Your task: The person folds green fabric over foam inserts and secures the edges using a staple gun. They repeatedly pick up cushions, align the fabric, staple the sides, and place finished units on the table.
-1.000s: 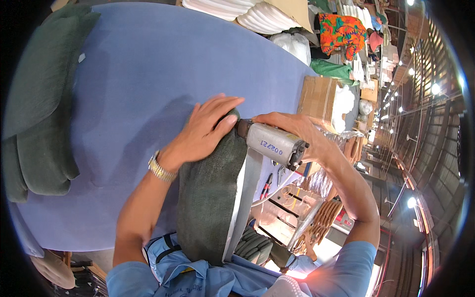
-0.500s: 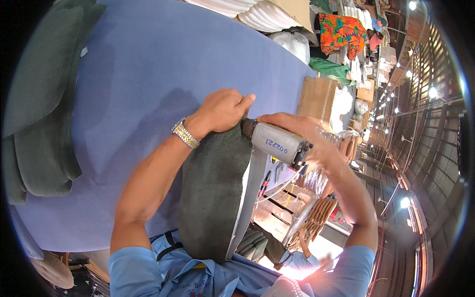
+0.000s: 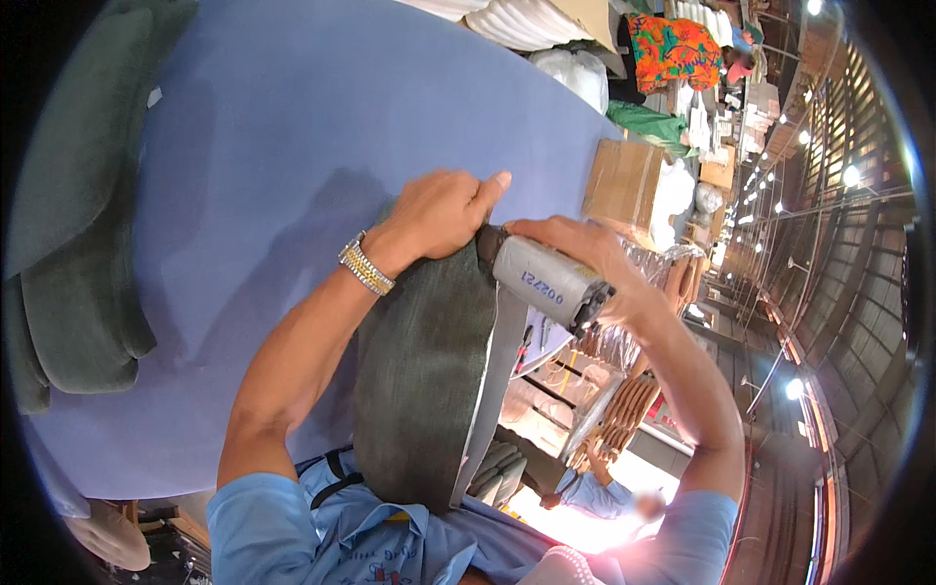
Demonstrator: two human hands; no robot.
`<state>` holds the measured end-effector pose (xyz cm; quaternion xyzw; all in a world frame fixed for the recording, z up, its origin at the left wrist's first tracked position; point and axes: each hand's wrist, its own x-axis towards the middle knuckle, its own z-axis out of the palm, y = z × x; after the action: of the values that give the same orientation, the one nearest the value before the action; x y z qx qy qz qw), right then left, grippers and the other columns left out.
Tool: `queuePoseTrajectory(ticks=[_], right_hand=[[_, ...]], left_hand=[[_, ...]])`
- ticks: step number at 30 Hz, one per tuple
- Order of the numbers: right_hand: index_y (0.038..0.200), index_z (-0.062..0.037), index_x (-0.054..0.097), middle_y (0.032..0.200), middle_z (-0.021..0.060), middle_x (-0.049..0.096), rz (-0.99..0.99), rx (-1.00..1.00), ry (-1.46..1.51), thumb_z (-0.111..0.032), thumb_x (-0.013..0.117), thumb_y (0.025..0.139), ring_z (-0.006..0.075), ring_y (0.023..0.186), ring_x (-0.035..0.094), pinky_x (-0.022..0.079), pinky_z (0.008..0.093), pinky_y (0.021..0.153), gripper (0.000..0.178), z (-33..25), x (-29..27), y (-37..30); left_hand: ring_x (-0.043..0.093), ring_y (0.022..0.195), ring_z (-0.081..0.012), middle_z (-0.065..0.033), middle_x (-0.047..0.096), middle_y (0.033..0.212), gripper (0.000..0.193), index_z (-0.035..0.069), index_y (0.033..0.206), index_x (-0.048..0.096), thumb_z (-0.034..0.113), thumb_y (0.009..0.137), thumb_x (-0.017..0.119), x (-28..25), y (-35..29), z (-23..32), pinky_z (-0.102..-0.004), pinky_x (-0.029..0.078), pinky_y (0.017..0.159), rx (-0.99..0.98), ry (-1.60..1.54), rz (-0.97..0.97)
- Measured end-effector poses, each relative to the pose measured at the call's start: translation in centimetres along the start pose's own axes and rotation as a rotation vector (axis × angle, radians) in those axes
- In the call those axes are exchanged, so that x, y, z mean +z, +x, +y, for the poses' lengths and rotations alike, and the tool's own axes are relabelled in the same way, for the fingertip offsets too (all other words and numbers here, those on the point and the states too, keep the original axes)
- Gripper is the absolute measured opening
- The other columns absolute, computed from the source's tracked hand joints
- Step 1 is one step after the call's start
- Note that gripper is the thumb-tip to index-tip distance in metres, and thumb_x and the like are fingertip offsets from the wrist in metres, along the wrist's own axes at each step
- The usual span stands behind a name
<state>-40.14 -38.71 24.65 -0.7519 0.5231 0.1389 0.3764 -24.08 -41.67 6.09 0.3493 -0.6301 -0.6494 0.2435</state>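
Observation:
A dark green upholstered cushion panel (image 3: 421, 380) stands on edge against my body, its pale underside facing right. My left hand (image 3: 444, 210), with a metal watch on the wrist, is closed over the panel's far end, thumb sticking out. The fingertips are hidden behind the panel, and fabric seems to be gripped there. In my right hand (image 3: 575, 244) is a grey pneumatic staple gun (image 3: 546, 276), its handle mostly hidden by the gun's body. The gun's dark nose touches or nearly touches the panel's far edge, just beside my left hand.
A blue-covered table (image 3: 263, 127) spreads ahead and left. More dark green cushions (image 3: 83, 292) lie at its left. Red-handled pliers (image 3: 525, 341) rest behind the panel. A cardboard box (image 3: 622, 183) stands at the right edge. Another person (image 3: 595, 492) in blue works at lower right.
The staple gun has tipped slightly and stays at the panel's far edge. My left hand has shifted a little upward with its grip kept. The pliers are now more covered.

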Motion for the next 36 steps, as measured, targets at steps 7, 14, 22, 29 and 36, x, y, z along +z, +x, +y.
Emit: queuePoseTrajectory(ticks=[7,14,22,29,36], right_hand=[[0.138,-0.0105,0.059,0.119,0.0156,0.071,0.074,-0.046,0.072,-0.036,0.080,0.068,0.0392,0.103,0.069,0.054,0.0448,0.088,0.077,-0.4,0.7,0.0],[0.134,-0.0103,0.059,0.114,0.0167,0.073,0.119,-0.029,-0.054,-0.012,0.077,0.068,0.0417,0.103,0.069,0.056,0.0446,0.088,0.068,-0.9,1.1,0.0],[0.135,-0.0072,0.063,0.121,0.0170,0.072,0.587,-0.249,-0.090,-0.004,0.080,0.071,0.0361,0.111,0.070,0.055,0.0411,0.096,0.066,-4.8,7.0,-6.6],[0.133,-0.0070,0.064,0.124,0.0174,0.071,0.550,0.400,0.335,-0.026,0.086,0.079,0.0349,0.110,0.069,0.055,0.0423,0.092,0.061,7.3,23.7,-12.2],[0.135,-0.0031,0.063,0.129,0.0184,0.069,0.284,0.198,0.410,-0.031,0.085,0.083,0.0270,0.111,0.067,0.054,0.0423,0.095,0.063,15.2,32.9,-8.8]], left_hand=[[0.063,0.068,-0.0440,-0.0241,0.064,0.068,0.073,-0.003,0.074,0.069,0.052,0.108,0.036,-0.7,-0.5,0.3,-0.0521,0.049,0.071,0.003,-0.046,0.020],[0.062,0.070,-0.0280,-0.0170,0.065,0.071,0.072,-0.002,0.077,0.071,0.054,0.107,0.036,-0.1,0.0,-1.0,-0.0434,0.049,0.076,0.025,-0.138,0.089],[0.063,0.068,-0.0216,-0.0133,0.069,0.069,0.065,-0.001,0.072,0.073,0.047,0.106,0.043,-3.9,-3.5,1.5,-0.0372,0.051,0.075,0.045,-0.309,0.420],[0.059,0.059,-0.0170,-0.0086,0.063,0.058,0.064,0.000,0.058,0.063,0.036,0.107,0.043,-4.1,-14.2,22.5,-0.0333,0.051,0.071,0.537,-0.209,0.404],[0.065,0.074,-0.0161,-0.0010,0.065,0.065,0.042,0.007,0.059,0.057,0.017,0.099,0.063,4.3,-23.0,23.8,-0.0436,0.041,0.109,0.818,0.442,0.373]])
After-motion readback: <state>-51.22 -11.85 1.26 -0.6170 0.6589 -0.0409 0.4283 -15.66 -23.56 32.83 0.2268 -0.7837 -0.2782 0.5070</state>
